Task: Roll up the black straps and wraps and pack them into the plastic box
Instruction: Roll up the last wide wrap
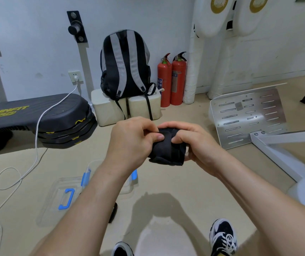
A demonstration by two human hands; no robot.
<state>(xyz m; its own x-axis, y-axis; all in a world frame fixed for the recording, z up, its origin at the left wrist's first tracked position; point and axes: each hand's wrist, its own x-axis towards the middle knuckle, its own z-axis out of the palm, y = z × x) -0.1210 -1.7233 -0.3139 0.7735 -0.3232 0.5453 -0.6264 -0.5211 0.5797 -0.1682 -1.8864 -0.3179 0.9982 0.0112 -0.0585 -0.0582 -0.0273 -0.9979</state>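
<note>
Held in mid-air above the floor, a black wrap point(167, 145) is nearly rolled, left hand point(131, 143) and right hand point(196, 145) fingers curled tight around it; next likely lowering it into the plastic box point(129, 189) near left.

Rolled black wrap point(166, 147), clear box point(90, 166) seemingly open

A beige floor point(184, 111) is bounded by scuffed white walls point(37, 43), against which two red fire extinguishers point(179, 80) are stood.
</note>
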